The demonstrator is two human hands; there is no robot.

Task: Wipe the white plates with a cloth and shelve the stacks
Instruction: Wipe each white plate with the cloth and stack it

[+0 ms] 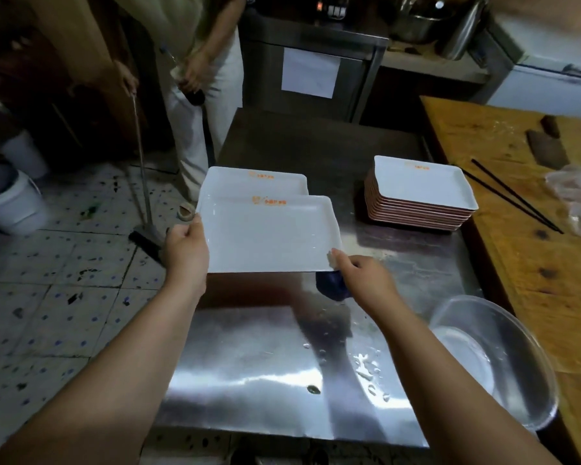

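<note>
Both hands (185,245) (363,275) hold a white plate (269,233), probably over cloth (331,285).

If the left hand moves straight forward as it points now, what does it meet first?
Probably the second white plate lying just beyond the held white plate that the left hand grips; depth is uncertain.

A plate (269,233) sits above the tabletop (249,364), between the left hand (185,246) and right hand (363,276). Another plate (255,181) lies just behind it. A stack of plates (420,193) stands to the right, a bowl (490,360) nearer on the right edge.
</note>
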